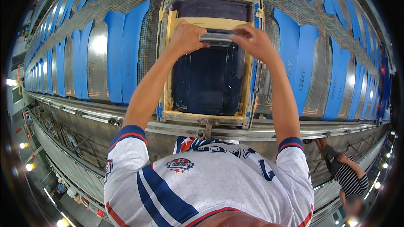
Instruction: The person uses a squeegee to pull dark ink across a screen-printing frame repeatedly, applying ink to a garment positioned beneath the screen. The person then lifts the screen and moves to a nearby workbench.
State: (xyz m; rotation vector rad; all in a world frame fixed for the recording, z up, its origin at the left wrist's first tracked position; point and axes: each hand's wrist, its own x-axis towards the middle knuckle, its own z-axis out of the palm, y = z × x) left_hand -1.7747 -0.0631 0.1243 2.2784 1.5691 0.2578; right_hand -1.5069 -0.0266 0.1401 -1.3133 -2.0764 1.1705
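A screen-printing frame [229, 120] lies across the long table in front of me, its inner edges lined with yellowish tape. Dark blue ink [206, 82] covers most of the mesh. Toward the far part of the screen is a squeegee [216, 37] with a grey metallic handle, set crosswise. My left hand [187, 38] is closed around its left end, thumb along the near side. At the other end my right hand [254, 42] has its fingers curled, thumb and fingertips at the handle. The squeegee's lower edge is partly hidden.
Blue fabric panels [122, 54] lie in rows on both sides of the frame, with more panels [301, 59] to the right. A metal rail [286, 133] runs along the table's near edge. Another person in a striped top [351, 176] stands at the lower right.
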